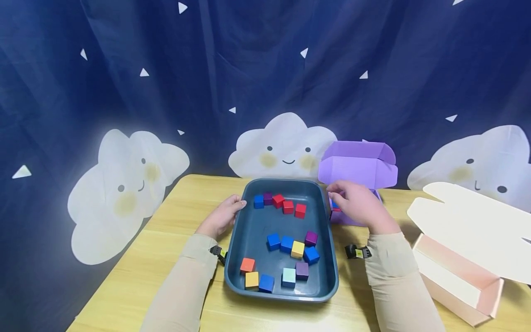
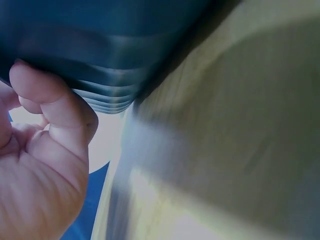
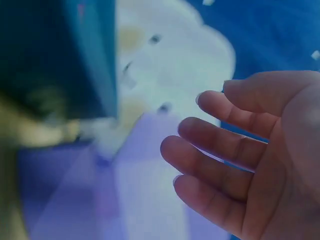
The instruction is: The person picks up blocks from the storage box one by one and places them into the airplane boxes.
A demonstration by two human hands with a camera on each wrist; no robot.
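A dark blue-grey tray holds several small cubes in red, blue, purple, yellow, orange and pale green. My left hand grips the tray's left side, its thumb at the rim. In the left wrist view, curled fingers lie against the ridged outer wall. Over the open purple box, just right of the tray, is my right hand. Its fingers are loosely bent and spread, with nothing between them in the right wrist view. A bit of blue and red shows inside the box, partly hidden by this hand.
A pale pink box with its white lid open stands at the right of the wooden table. The purple box's raised lid stands behind my right hand. A dark blue curtain with clouds hangs behind the table.
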